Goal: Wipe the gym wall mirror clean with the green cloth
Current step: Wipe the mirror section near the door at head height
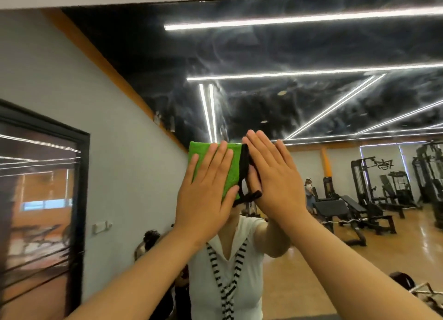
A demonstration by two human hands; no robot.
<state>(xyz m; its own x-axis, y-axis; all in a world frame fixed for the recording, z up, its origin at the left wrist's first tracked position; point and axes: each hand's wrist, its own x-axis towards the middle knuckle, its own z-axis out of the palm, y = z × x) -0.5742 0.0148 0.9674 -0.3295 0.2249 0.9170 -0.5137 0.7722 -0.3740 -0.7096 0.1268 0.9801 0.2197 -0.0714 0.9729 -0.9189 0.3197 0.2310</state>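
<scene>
Green cloth (236, 168) lies flat on the wall mirror (311, 99), long axis upright; left hand (208, 188) presses it, fingers straight; right hand (275, 176) just beside, open on glass; hazy smears lie above both hands.

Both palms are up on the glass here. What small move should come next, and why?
Probably slide the left hand, pressing the green cloth flat, upward: the mirror above shows hazy streaks, while the right hand rests bare beside the cloth.
</scene>
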